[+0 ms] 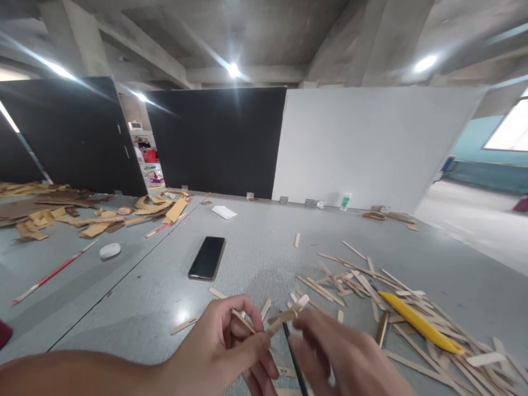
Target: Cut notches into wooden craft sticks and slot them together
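Note:
My left hand (231, 344) is closed, with thumb and fingers pinching short wooden craft sticks (279, 323) that appear joined or crossed. At their far end, the fingertips of my right hand (342, 346) close on the sticks; this hand is slightly blurred. A dark, slim pen-like rod (296, 360) runs below the sticks between my hands, and I cannot tell whether my right hand touches it. More craft sticks lie on the grey table under and around my hands, partly hidden by them.
To the right, a yellow-handled tool (421, 323) lies on a heap of loose craft sticks (358, 286). Ahead are a phone (207, 258) and folded white paper (224, 212). A white mouse (110, 251), a red-and-white stick (55, 273) and scraps (99, 220) lie left. Panels (350, 143) border the table.

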